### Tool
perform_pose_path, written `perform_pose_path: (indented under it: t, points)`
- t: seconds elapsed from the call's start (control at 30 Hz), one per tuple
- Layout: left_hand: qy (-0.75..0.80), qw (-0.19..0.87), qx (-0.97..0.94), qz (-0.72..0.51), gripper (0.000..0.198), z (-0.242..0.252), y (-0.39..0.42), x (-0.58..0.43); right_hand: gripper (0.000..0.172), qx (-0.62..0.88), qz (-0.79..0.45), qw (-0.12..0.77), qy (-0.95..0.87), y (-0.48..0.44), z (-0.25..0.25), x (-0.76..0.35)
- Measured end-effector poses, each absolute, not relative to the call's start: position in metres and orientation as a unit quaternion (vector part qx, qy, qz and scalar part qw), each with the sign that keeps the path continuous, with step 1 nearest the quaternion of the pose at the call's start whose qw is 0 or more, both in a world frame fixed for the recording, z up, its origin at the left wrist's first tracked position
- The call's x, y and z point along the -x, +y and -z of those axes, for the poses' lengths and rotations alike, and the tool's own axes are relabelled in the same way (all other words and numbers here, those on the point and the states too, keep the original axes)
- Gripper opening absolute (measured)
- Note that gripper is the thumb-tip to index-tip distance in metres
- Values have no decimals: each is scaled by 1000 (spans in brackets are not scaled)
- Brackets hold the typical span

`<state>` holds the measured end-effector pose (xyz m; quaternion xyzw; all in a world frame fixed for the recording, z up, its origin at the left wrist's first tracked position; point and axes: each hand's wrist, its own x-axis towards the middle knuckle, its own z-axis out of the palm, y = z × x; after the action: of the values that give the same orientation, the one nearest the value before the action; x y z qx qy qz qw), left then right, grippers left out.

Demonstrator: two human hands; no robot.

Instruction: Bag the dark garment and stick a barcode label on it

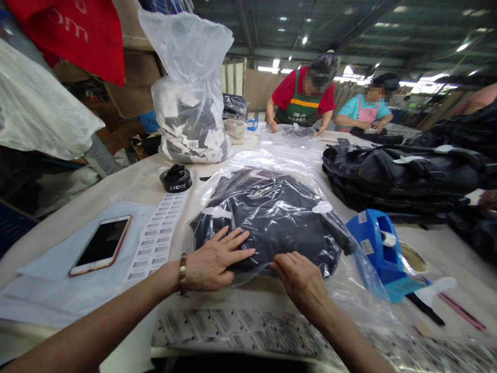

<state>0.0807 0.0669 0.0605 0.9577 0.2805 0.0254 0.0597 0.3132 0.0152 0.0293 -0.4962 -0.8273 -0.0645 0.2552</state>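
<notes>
A dark folded garment in a clear plastic bag [272,217] lies on the table in front of me, with two pieces of white tape on its top. My left hand [212,261] lies flat on the bag's near left edge, fingers spread, a bead bracelet on the wrist. Just to its right, my right hand [301,282] presses on the near edge of the bag, its fingers bent down onto the plastic and holding nothing.
A blue tape dispenser [378,248] stands at the right of the bag. A phone [101,244] and barcode label sheets [157,235] lie to the left. A tall bag of tags [190,98] and a black tape roll [176,180] sit behind. Black garments [404,171] are piled right; two people work at the far end.
</notes>
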Motion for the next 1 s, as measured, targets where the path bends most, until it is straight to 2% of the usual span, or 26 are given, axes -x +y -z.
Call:
perform_pose_path:
  t: [0.07,0.17,0.33,0.37,0.43,0.57,0.7,0.87,1.0]
  points:
    - [316,83,-943,-67,42,-68,59,-93,28,506,46,261,-821,20,-27,-313]
    - [370,72,-920,-111,42,-67,46,-118,25,524,22,265,-809,24,-27,-313]
    - [381,38,-921,-73,16,-50,48,-135,10,527,-37,224,-819,16,-37,-326]
    - [384,53,-919,-71,14,-48,50,-135,13,520,-42,212,-826,11,-40,-334]
    - [387,89,-915,-70,13,-49,55,-132,23,510,-44,189,-838,0,-46,-353]
    - [386,116,-911,-84,15,-50,57,-129,21,528,-24,161,-833,-26,-54,-395]
    - [371,109,-915,-113,16,-47,55,-129,38,549,-9,149,-822,-50,-52,-426]
    - [334,108,-925,-145,9,-41,57,-125,22,561,45,181,-807,-65,-39,-454]
    - [298,120,-936,-144,14,-37,61,-115,14,582,-34,235,-778,-66,-41,-471]
